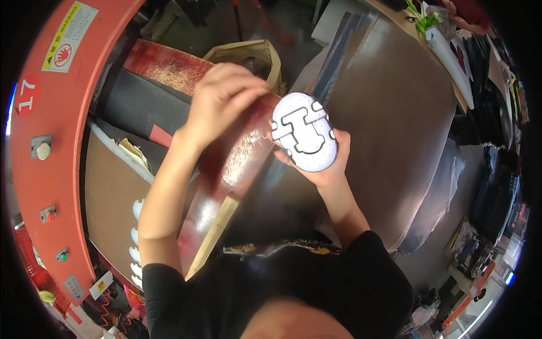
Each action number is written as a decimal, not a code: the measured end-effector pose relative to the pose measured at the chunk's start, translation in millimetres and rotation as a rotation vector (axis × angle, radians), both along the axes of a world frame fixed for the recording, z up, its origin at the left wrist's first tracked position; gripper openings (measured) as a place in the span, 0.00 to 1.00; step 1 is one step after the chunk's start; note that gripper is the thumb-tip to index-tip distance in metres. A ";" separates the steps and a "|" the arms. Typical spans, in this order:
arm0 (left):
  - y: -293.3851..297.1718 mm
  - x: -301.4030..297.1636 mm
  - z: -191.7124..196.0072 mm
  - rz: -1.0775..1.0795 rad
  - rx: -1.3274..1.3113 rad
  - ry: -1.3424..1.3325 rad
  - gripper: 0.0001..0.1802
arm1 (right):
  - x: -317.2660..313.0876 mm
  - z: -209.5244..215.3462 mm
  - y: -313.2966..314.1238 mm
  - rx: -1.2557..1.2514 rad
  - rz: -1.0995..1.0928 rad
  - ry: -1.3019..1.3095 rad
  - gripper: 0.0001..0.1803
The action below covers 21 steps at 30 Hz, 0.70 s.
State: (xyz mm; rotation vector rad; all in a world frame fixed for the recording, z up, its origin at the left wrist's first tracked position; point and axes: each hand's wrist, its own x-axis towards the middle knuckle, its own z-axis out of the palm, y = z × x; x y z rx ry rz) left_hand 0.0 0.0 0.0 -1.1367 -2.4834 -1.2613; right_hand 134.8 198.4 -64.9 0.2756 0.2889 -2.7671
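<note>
1. Two hands raised over brown worktop (389, 113): right hand (324, 166) cradling white oval plate (304, 132); left hand (223, 99) clenched just beside it.
2. Beneath left hand: reddish worn board (237, 152); beyond, open sack (248, 56).

Two bare hands are in view, a left hand (223, 99) and a right hand (324, 164). One white oval piece (304, 131) sits in the right hand. One red machine frame (53, 169) curves along the left, carrying three small buttons (51, 216). One brown sheet (389, 113) lies spread out. One yellowish bag (251, 53) stands behind.
</note>
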 end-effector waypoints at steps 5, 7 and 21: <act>8.7 1.5 0.3 -0.193 0.006 0.141 0.10 | -17.2 -5.6 -21.8 -0.112 0.069 0.075 0.44; 32.6 12.0 1.0 -0.219 0.025 0.123 0.09 | -4.0 3.1 0.4 -0.095 0.084 0.074 0.45; 35.9 8.0 21.3 -0.336 -0.317 0.243 0.08 | 1.6 4.6 -1.7 -0.089 0.120 -0.073 0.39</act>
